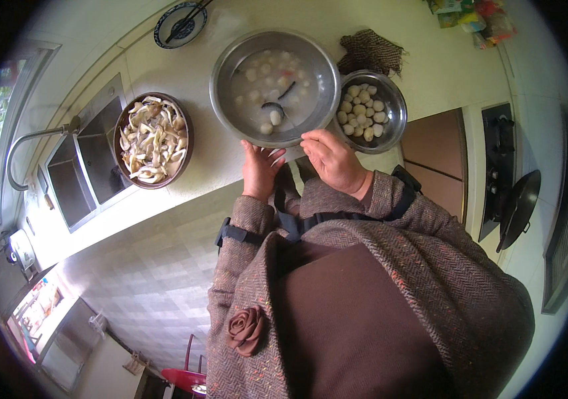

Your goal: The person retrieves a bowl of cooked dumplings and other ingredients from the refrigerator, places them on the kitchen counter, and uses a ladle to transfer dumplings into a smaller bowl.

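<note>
A large metal basin (221, 107) stands on the counter before me, holding cloudy water. Pale round pieces (266, 128), possibly small potatoes or taro, lie in it with two dark curved objects (272, 106). My left hand (259, 172) is at the basin's near rim, palm up and fingers apart, with nothing in it. My right hand (334, 162) is by the near right rim, its fingers bunched together; whether they hold something small is hidden. Just right of the basin, a smaller metal bowl (397, 107) contains many small, round, pale-brown tubers (362, 112).
Left on the counter is a brown bowl (187, 149) of torn mushrooms (152, 139), near a double sink (99, 144) with a curved tap (29, 142). Behind are a patterned bowl (199, 27) with chopsticks (184, 22) and a dark mesh cloth (370, 52). A wok (519, 209) is far right.
</note>
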